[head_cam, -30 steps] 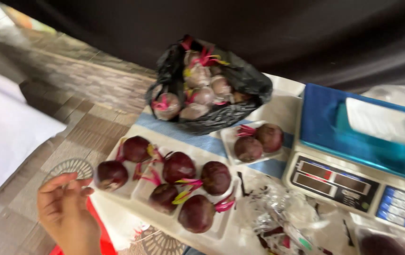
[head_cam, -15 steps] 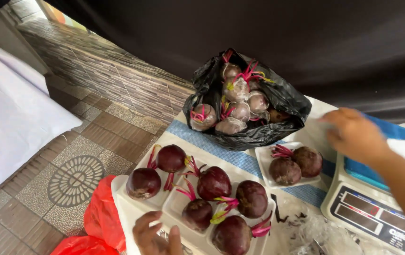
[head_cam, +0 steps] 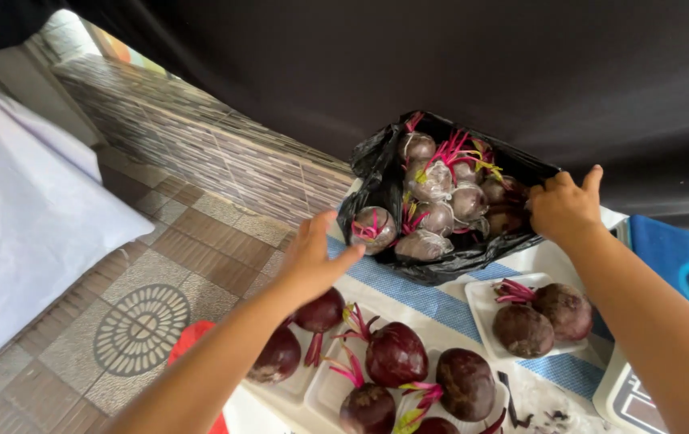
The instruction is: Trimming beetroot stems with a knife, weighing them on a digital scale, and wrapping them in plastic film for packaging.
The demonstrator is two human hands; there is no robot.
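Note:
A black plastic bag [head_cam: 408,265] lies open on the table and holds several beetroots [head_cam: 430,181] with pink stalks. My right hand [head_cam: 563,207] grips the bag's right rim. My left hand [head_cam: 312,255] reaches toward the bag's left side with fingers apart, just short of it and holding nothing. Below my arms, several dark red beetroots [head_cam: 396,354] sit on white foam trays [head_cam: 324,390]. A smaller white tray [head_cam: 479,301] holds two more beetroots [head_cam: 543,317].
A weighing scale with a blue top [head_cam: 674,257] stands at the right edge. A blue striped cloth [head_cam: 433,301] covers the table. Something red [head_cam: 188,341] hangs at the table's left side. Patterned floor tiles [head_cam: 139,325] and a white cloth [head_cam: 15,201] lie to the left.
Both my hands have moved up to the black bag. The right hand came off the scale and took the bag's rim; the left rose from below the trays.

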